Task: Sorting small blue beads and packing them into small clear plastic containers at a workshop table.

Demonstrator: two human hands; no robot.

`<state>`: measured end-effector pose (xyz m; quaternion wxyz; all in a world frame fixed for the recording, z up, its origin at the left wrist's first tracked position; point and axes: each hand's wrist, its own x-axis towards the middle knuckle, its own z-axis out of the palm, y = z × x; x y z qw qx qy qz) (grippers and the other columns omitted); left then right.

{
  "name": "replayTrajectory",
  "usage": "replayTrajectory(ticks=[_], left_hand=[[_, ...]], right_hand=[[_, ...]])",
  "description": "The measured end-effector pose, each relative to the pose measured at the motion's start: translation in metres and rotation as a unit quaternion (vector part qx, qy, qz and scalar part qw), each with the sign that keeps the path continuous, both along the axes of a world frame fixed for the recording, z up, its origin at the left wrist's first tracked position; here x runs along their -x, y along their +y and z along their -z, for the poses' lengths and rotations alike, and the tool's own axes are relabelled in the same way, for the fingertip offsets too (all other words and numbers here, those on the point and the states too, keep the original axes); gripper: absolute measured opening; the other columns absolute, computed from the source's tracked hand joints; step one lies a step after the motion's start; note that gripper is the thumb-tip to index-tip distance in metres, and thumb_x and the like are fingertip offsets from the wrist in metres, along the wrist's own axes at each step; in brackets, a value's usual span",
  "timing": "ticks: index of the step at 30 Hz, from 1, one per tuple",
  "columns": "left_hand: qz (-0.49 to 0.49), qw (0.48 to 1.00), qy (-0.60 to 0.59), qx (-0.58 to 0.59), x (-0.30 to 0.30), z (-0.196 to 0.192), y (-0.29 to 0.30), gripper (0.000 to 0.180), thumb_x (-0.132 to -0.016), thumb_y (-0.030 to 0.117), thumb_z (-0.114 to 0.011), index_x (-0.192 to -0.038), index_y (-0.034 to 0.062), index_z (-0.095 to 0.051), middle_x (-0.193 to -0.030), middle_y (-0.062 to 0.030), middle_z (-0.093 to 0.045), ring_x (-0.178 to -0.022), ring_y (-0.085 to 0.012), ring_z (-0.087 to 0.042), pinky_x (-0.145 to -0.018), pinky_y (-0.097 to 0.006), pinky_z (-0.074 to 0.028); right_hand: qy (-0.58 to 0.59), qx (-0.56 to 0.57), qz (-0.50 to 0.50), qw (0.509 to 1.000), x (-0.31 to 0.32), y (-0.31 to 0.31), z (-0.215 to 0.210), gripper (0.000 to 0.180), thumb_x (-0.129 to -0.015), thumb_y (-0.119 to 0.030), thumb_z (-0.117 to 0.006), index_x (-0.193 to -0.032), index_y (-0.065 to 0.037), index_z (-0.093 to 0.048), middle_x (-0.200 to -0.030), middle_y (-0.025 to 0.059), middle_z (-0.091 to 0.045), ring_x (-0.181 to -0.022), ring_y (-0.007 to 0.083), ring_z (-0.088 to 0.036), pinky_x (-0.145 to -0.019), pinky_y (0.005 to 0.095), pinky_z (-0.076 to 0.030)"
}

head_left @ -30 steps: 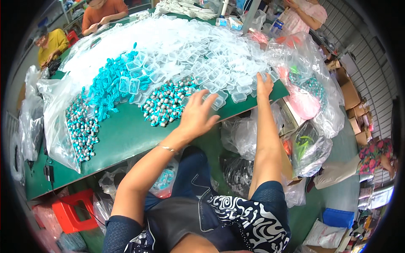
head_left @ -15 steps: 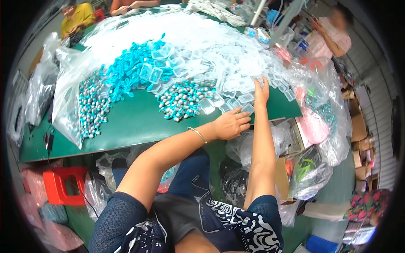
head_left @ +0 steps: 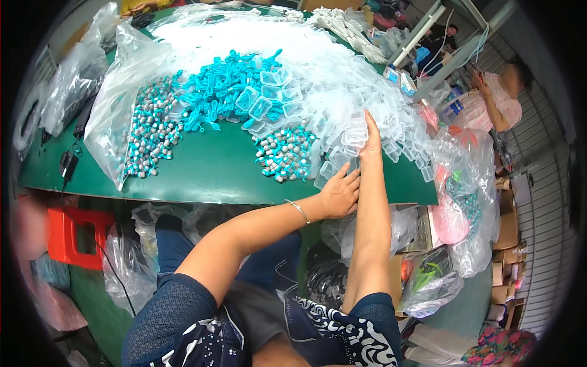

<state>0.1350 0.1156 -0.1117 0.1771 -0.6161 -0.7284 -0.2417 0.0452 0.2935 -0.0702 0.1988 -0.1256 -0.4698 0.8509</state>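
My right hand [head_left: 370,139] is stretched out on edge, its palm side against a cluster of clear plastic boxes [head_left: 354,133] at the near side of a large heap. Lower down, by the table's front edge, my left hand [head_left: 340,194] has its fingers extended, close to my right forearm and a few clear boxes [head_left: 324,177]. Neither hand is closed around anything. Just left of these boxes lies a small pile of grey-and-turquoise beadlike pieces [head_left: 284,154]. Turquoise looped cord-like pieces [head_left: 223,85] are heaped farther back, with some clear boxes on their right side.
A second grey-and-turquoise pile [head_left: 153,125] lies beside a clear plastic bag [head_left: 116,104] on the green table [head_left: 208,168]. A red stool [head_left: 76,238] stands below left. Filled bags [head_left: 461,202] crowd the right side. Another person [head_left: 495,101] is at the far right.
My view has shifted, so the table appears turned. My right hand has moved left against the clear boxes, which now bunch beside its palm. My left hand has drawn nearer my right forearm.
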Motion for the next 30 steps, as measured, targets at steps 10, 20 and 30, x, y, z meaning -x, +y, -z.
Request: replayTrajectory(ticks=[10,20,30], left_hand=[[-0.054,0.997,-0.013,-0.053,0.007,-0.001,-0.02,0.057,-0.091,0.038,-0.053,-0.139,0.0064,-0.053,-0.147,-0.0171,-0.047,-0.143,-0.0365,-0.034,-0.116,-0.068,-0.015],[-0.136,0.952,0.239,-0.133,0.031,0.027,-0.045,0.038,-0.085,0.035,-0.058,-0.111,0.0074,-0.062,-0.124,-0.0159,-0.061,-0.128,-0.0409,-0.049,-0.113,-0.066,-0.028],[0.095,0.98,-0.016,-0.174,0.051,-0.014,-0.101,0.019,-0.078,0.023,-0.064,-0.091,0.0089,-0.065,-0.092,-0.0103,-0.063,-0.098,-0.032,-0.059,-0.097,-0.047,-0.043]], right_hand=[[0.027,-0.222,-0.029,0.974,0.027,-0.085,-0.047,0.057,-0.089,-0.024,-0.069,-0.14,-0.005,-0.053,-0.136,0.0111,-0.055,-0.107,0.0234,-0.062,-0.083,0.0384,-0.054],[0.124,-0.589,0.016,0.798,0.052,-0.201,-0.037,0.043,-0.075,-0.024,-0.079,-0.113,-0.005,-0.07,-0.117,0.0179,-0.062,-0.111,0.032,-0.061,-0.09,0.0394,-0.053],[0.188,-0.647,0.049,0.737,-0.007,-0.225,-0.072,0.037,-0.078,-0.011,-0.075,-0.114,-0.004,-0.068,-0.12,0.0178,-0.062,-0.111,0.0338,-0.061,-0.095,0.0402,-0.05]])
